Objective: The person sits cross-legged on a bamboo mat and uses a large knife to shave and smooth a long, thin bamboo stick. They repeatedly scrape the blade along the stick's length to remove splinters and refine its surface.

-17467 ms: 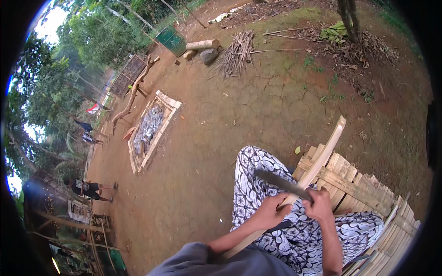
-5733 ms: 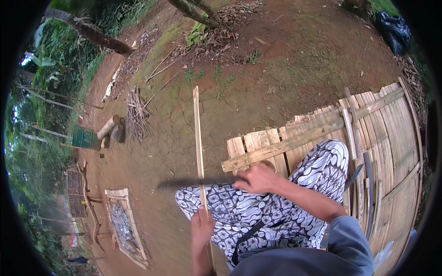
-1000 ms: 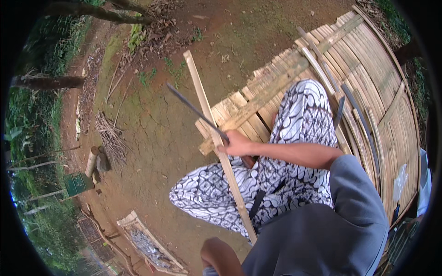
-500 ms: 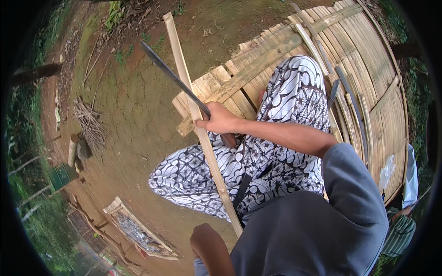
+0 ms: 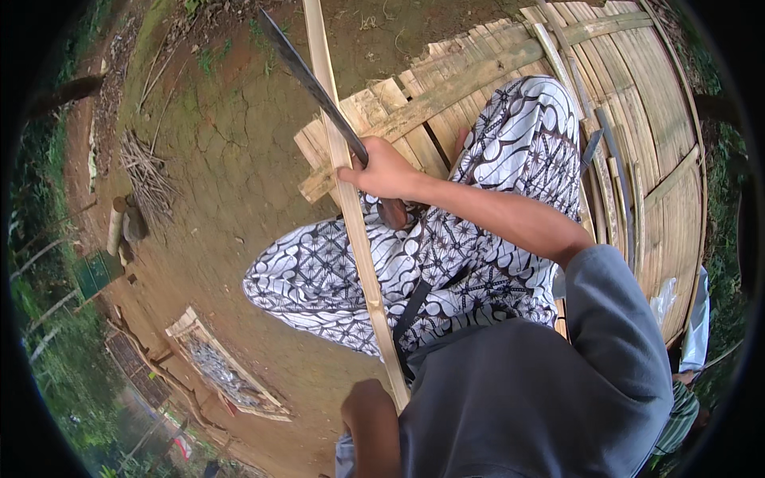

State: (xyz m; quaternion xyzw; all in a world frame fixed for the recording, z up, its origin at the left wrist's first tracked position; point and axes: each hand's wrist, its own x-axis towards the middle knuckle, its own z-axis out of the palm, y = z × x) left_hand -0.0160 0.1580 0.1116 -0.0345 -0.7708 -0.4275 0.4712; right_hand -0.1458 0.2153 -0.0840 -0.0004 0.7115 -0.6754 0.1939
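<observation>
My right hand (image 5: 384,169) is closed around a machete (image 5: 312,86) where blade meets handle. Its dark blade points up and left, and the brown handle (image 5: 391,213) sticks out below the fist. A long pale bamboo strip (image 5: 356,215) runs from the top edge, passing under the blade and down across my lap to my left side. The right thumb and fingertips touch the strip's edge. Of my left arm only the bent elbow (image 5: 368,402) shows, beside the strip's lower end; my left hand is out of sight.
My crossed legs in patterned cloth (image 5: 319,279) rest on a bamboo platform (image 5: 661,111). Several loose strips and another blade (image 5: 591,150) lie to the right. A stick pile (image 5: 147,171) and a framed tray (image 5: 179,327) lie on the ground at left. Another person's striped sleeve (image 5: 681,414) shows at lower right.
The view has shifted slightly, so the platform and my legs sit higher in the picture. My right hand keeps the machete against the strip, with little visible movement relative to my lap.
</observation>
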